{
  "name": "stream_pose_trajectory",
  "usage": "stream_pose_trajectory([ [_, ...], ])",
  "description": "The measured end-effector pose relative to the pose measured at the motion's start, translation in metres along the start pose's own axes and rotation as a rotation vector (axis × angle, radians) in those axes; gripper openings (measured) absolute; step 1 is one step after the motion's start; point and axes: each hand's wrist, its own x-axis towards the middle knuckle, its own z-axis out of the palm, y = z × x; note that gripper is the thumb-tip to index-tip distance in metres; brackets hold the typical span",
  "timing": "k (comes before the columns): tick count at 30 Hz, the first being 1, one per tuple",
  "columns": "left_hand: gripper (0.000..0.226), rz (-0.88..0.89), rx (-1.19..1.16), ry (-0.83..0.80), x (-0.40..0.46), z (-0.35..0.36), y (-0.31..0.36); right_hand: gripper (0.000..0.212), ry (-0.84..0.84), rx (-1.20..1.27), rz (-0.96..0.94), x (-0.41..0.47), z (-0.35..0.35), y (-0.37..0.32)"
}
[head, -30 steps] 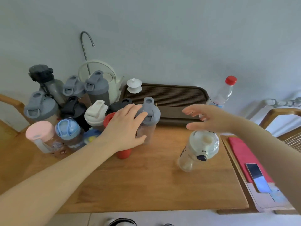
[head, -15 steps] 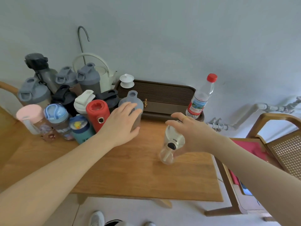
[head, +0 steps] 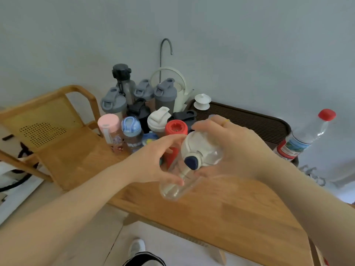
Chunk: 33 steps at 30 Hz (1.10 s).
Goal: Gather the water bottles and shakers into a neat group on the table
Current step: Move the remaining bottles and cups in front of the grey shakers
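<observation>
A clear bottle with a white lid and dark blue button [head: 194, 150] hangs tilted above the wooden table [head: 221, 210]. My right hand [head: 236, 150] grips its lid end from the right. My left hand [head: 155, 162] clasps its clear body from the left. Just behind stands a cluster of bottles and shakers: a red bottle [head: 175, 129], a white-lidded shaker [head: 158, 120], a blue-lidded bottle [head: 130, 127], a pink-lidded bottle [head: 108, 123], several grey shakers [head: 165, 93] and a black-capped steel bottle [head: 123, 77]. A red-capped plastic water bottle [head: 305, 137] stands apart at the right.
A dark slatted tea tray [head: 249, 120] lies at the back of the table with a white lidded cup [head: 202, 101] on its left corner. A cream kettle [head: 180, 87] and a thin curved spout [head: 165, 47] stand behind the cluster. A wooden chair [head: 50, 120] is at the left.
My right hand lifted the clear bottle and carried it left toward the cluster. My left hand left the grey shaker and took the bottle's body. The view swung left.
</observation>
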Motion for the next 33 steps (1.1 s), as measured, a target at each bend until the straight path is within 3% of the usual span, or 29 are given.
stream_pose_trajectory([
  [3,0.084,-0.065,-0.063,0.138,-0.019,-0.021,-0.021,0.083,0.14,0.108,-0.077,0.039,0.004,-0.036],
  [5,0.081,-0.116,-0.071,0.23,-0.032,-0.035,-0.042,0.087,0.129,0.186,-0.137,0.064,0.015,-0.055],
  [7,0.086,-0.172,-0.08,0.264,-0.045,-0.045,-0.066,0.086,0.059,0.442,-0.149,0.092,0.03,-0.065],
  [10,0.091,-0.235,-0.119,0.282,-0.067,-0.056,-0.103,0.052,0.041,0.846,0.095,0.134,0.063,-0.068],
  [11,0.088,-0.253,-0.133,0.287,-0.073,-0.06,-0.114,0.041,0.05,0.8,0.184,0.147,0.077,-0.068],
  [14,0.085,-0.3,-0.155,0.313,-0.084,-0.074,-0.143,0.023,-0.078,0.285,0.306,0.178,0.128,-0.067],
  [16,0.088,-0.292,-0.166,0.316,-0.085,-0.082,-0.158,0.03,-0.225,0.015,0.36,0.19,0.156,-0.066],
  [18,0.092,-0.28,-0.18,0.303,-0.083,-0.089,-0.169,0.037,-0.256,-0.092,0.423,0.196,0.172,-0.068],
  [22,0.09,-0.272,-0.202,0.271,-0.075,-0.096,-0.182,0.049,-0.216,-0.13,0.471,0.204,0.181,-0.069],
  [26,0.092,-0.276,-0.207,0.278,-0.07,-0.099,-0.189,0.044,-0.21,-0.114,0.423,0.195,0.182,-0.065],
  [33,0.099,-0.203,-0.184,0.273,-0.056,-0.08,-0.184,0.05,-0.289,-0.043,0.361,0.103,0.177,-0.065],
])
